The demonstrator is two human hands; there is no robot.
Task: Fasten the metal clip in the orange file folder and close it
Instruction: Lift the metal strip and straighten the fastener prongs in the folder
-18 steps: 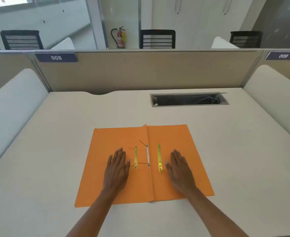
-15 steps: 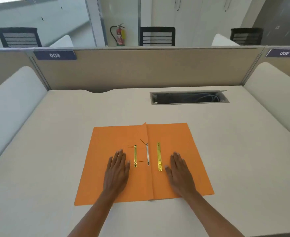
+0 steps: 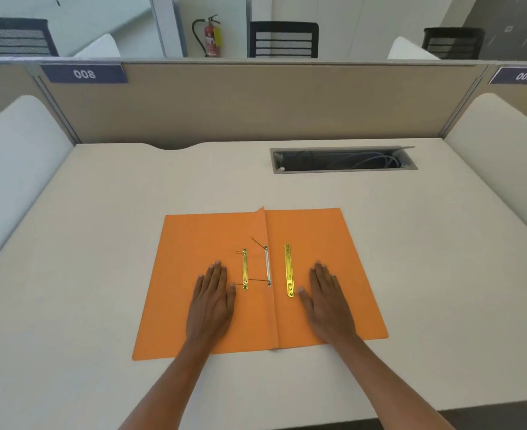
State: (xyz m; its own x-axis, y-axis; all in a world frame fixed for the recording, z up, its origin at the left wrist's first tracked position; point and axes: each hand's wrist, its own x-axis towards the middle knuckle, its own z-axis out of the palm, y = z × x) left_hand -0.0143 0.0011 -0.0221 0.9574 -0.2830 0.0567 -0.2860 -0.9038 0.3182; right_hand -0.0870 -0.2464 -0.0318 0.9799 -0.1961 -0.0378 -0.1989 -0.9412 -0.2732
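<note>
An orange file folder (image 3: 333, 243) lies open and flat on the desk in front of me. Near its centre fold sit three metal pieces: a gold strip (image 3: 245, 268) on the left leaf, a silver bar (image 3: 268, 265) with thin prongs sticking up beside the fold, and a wider gold bar (image 3: 289, 270) on the right leaf. My left hand (image 3: 211, 302) rests palm down on the left leaf, just left of the gold strip. My right hand (image 3: 329, 301) lies palm down on the right leaf, beside the wider gold bar. Neither hand holds anything.
A cable slot (image 3: 343, 159) with wires is set into the desk (image 3: 101, 243) at the back right. A beige partition (image 3: 256, 100) closes the far side, with white side panels (image 3: 14, 156) left and right. The desk's near edge (image 3: 489, 408) runs lower right.
Both hands stay flat on the folder in the same places. The view has tilted slightly, so everything sits a little higher in the frame.
</note>
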